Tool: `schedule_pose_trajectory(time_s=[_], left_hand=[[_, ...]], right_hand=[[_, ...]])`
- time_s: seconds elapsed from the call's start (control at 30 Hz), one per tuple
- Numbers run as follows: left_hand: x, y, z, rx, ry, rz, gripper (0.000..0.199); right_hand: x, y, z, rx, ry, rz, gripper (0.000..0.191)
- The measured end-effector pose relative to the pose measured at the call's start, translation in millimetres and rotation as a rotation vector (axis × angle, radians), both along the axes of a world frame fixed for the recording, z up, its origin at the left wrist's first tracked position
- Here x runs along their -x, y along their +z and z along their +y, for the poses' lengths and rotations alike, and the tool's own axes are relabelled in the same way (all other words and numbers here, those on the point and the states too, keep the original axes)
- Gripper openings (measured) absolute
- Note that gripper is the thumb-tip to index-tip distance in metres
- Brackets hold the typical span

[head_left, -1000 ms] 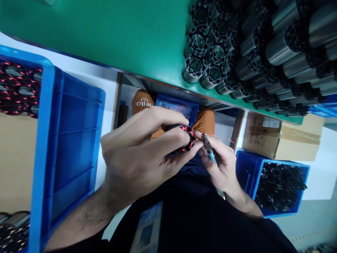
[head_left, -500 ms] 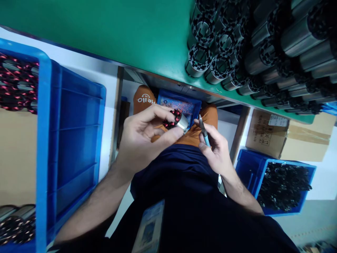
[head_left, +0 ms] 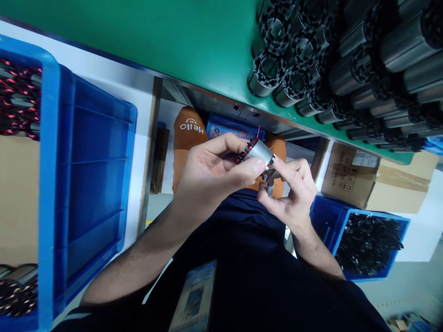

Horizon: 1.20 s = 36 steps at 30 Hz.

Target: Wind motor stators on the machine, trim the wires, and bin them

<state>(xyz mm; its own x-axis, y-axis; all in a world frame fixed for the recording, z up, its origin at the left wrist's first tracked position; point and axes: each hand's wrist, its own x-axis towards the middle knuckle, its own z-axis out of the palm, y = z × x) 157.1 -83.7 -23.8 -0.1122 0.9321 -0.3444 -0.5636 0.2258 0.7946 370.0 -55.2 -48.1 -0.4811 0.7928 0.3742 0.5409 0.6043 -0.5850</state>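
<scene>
My left hand [head_left: 214, 170] grips a motor stator [head_left: 261, 153] between thumb and fingers. The stator is a silver cylinder with a black toothed end and red wire windings, and one loose red wire end sticks up from it. My right hand [head_left: 292, 189] is closed around small cutting pliers [head_left: 270, 180], partly hidden by the fingers. Its index fingertip reaches the stator's right end, and the pliers' metal head lies just below that end. Under the hands, between the orange trouser legs, is a blue bin [head_left: 221, 124] with small coloured bits.
Many unwound stators [head_left: 266, 74] stand and lie along the right of the green table [head_left: 155, 41]. At left are a blue crate [head_left: 97, 161] and red-wound stators [head_left: 20, 101]. A carton [head_left: 349, 175] and a bin of black parts [head_left: 370, 244] are at right.
My left hand has moved right and turned the stator, so its silver side shows more. My right hand has brought the pliers up against the stator's right end.
</scene>
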Motion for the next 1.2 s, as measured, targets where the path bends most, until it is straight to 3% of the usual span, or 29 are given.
schedule_pose_trajectory(time_s=[0.17, 0.4, 0.53, 0.6, 0.7, 0.8, 0.93, 1.0, 1.1, 1.2], left_hand=[[-4, -1.3, 0, 0.012, -0.014, -0.048, 0.048], [-6, -1.4, -1, 0.026, -0.021, -0.067, 0.040], [-7, -1.6, -1, 0.044, -0.010, -0.019, 0.039], [-9, -6.2, 0, 0.039, 0.033, 0.017, 0.040], [-13, -18.8, 2, 0.021, 0.157, 0.042, 0.040], [-9, -31.0, -4, 0.055, 0.229, 0.047, 0.042], [25, -35.5, -39, 0.107, 0.246, 0.108, 0.048], [56, -31.1, -67, 0.092, 0.312, 0.282, 0.046], [113, -16.1, -112, 0.086, 0.516, 0.828, 0.034], [177, -0.6, -146, 0.217, 0.632, 1.343, 0.027]], right_hand=[[-1, -3.0, 1, 0.010, 0.015, 0.057, 0.065], [-6, -2.6, -1, 0.154, -0.001, 0.057, 0.054], [-8, -4.4, 0, 0.142, 0.069, 0.109, 0.066], [-9, -4.6, 0, 0.174, 0.069, 0.105, 0.061], [-9, -6.9, 2, 0.341, 0.034, 0.071, 0.050], [-11, -16.5, 7, 0.582, 0.023, 0.035, 0.052], [-15, -40.1, 18, 0.700, 0.056, -0.190, 0.073], [-16, -53.3, 23, 0.687, 0.053, -0.296, 0.080], [-16, -68.2, 27, 0.742, 0.051, -0.381, 0.091], [-14, -74.6, 31, 0.777, 0.068, -0.412, 0.100]])
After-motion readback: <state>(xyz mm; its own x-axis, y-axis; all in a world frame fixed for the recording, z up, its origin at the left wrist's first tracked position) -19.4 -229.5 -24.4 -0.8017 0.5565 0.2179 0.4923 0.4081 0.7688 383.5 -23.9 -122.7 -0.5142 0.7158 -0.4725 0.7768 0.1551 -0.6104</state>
